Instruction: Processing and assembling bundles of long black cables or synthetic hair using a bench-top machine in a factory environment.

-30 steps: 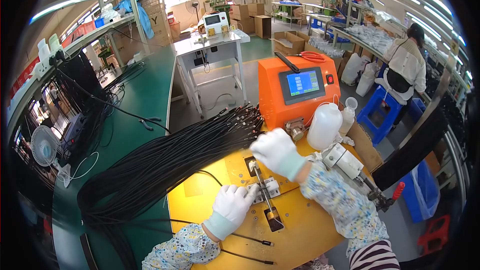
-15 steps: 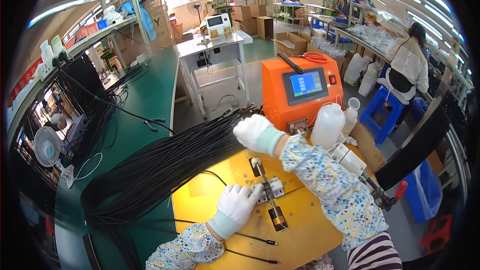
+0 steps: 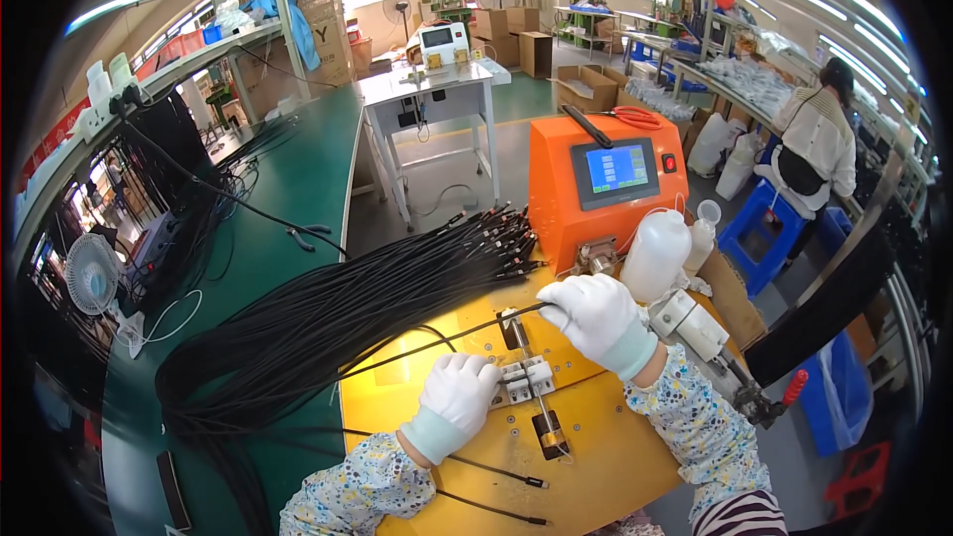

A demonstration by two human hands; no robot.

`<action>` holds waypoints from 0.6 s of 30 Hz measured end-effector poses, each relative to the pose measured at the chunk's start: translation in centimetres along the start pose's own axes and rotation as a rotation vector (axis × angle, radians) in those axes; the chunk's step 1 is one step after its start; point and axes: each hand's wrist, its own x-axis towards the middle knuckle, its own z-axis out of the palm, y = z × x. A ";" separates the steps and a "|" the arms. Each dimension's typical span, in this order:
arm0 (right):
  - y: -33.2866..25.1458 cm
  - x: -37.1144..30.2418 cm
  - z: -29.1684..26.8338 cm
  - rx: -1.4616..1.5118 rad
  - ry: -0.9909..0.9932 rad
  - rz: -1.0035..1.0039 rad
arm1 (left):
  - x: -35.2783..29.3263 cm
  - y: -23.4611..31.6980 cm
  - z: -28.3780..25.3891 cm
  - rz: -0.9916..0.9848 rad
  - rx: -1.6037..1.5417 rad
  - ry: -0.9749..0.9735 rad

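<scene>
Right hand [image 3: 598, 323] grip pinched black cable [image 3: 496, 320] before orange machine [image 3: 556, 189]; left hand [image 3: 454, 402] grip: couldn't tell. White plastic bottle [image 3: 655, 258] at machine's front right, contents unclear.

The green table [image 3: 310, 164] carries black cables [image 3: 328, 308] (a thick bundle) and pliers [image 3: 298, 238].

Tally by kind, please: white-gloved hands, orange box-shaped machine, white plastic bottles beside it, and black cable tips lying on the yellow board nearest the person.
White-gloved hands: 2
Orange box-shaped machine: 1
White plastic bottles: 2
Black cable tips lying on the yellow board: 2
Total: 7
</scene>
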 end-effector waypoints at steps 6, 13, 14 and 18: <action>-3.0 -1.7 -1.5 0.309 -0.230 0.185 | 0.9 4.0 -6.6 0.034 -0.118 -0.225; -3.0 -4.1 0.3 0.402 -0.315 0.215 | -0.1 3.0 -1.4 -0.234 -0.360 0.011; -2.7 -4.2 0.5 0.381 -0.290 0.207 | -0.1 2.8 -1.2 -0.187 -0.274 0.031; -2.1 -4.4 1.4 0.287 -0.273 0.156 | -0.4 2.7 -0.7 -0.069 -0.027 0.049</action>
